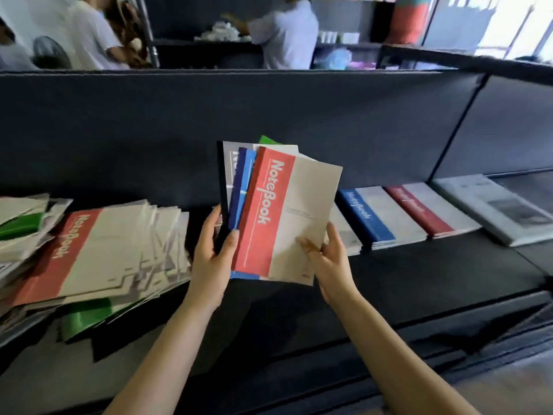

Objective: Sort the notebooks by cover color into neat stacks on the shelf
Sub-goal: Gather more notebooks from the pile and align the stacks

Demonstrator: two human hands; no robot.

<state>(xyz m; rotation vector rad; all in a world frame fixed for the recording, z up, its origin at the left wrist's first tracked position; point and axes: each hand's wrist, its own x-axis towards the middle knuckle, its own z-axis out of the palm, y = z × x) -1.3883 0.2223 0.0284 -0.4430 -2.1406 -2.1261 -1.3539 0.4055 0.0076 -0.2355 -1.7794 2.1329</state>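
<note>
Left hand [214, 250], right hand [326, 259]; fanned "NoteBook" notebooks [270, 209]

Both hands hold a fan of notebooks above the dark shelf [419, 280].
Left hand [214, 250] grips the fan's lower left edge; right hand [324, 259] pinches the red notebook [278, 217] in front, thumb on its cover. Behind it: a blue notebook [244, 187], a black-spined one [227, 163], a green corner [267, 140]. Loose pile [113, 247] lies left; blue stack [377, 217], red stack [428, 208] and white stack [496, 208] lie right, side by side.
</note>
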